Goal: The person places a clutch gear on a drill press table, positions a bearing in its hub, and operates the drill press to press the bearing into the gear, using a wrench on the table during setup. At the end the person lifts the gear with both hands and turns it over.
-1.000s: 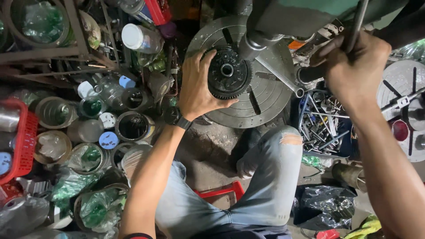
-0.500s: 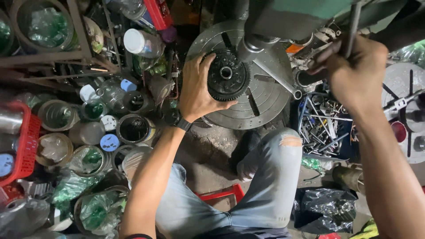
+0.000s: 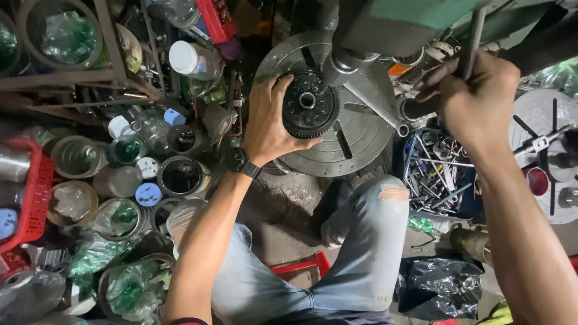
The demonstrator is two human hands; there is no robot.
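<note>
Gripping a dark toothed gear (image 3: 310, 105) by its rim, the left hand (image 3: 271, 123) held it flat against the round grey slotted machine table (image 3: 355, 144) of a drill press, fingers curled over the gear's upper left edge and thumb reaching along its lower edge. The gear sat directly under the spindle (image 3: 340, 63), which came down at a slant from the green machine head (image 3: 409, 21), its tip just above and to the right of the gear's centre hole. A dark wristwatch (image 3: 241, 164) ringed the left wrist.

The right hand (image 3: 475, 105) was clenched around a thin dark metal lever (image 3: 472, 39) that rose toward the machine head, well apart from the gear. Beside and below this hand stood a blue bin of loose metal tools (image 3: 436, 174). A second round slotted plate (image 3: 551, 156) lay at the far right edge.

Below the machine table, the person's knee in torn light-blue jeans (image 3: 373, 241) showed, with a red stool edge (image 3: 301, 265) beneath it. To the left, the floor was crowded with open tins and jars (image 3: 180, 174), a white-capped bottle (image 3: 192, 60), crumpled green plastic bags (image 3: 126, 289) and a red plastic basket (image 3: 30, 204). A black plastic bag (image 3: 439, 289) lay at lower right.
</note>
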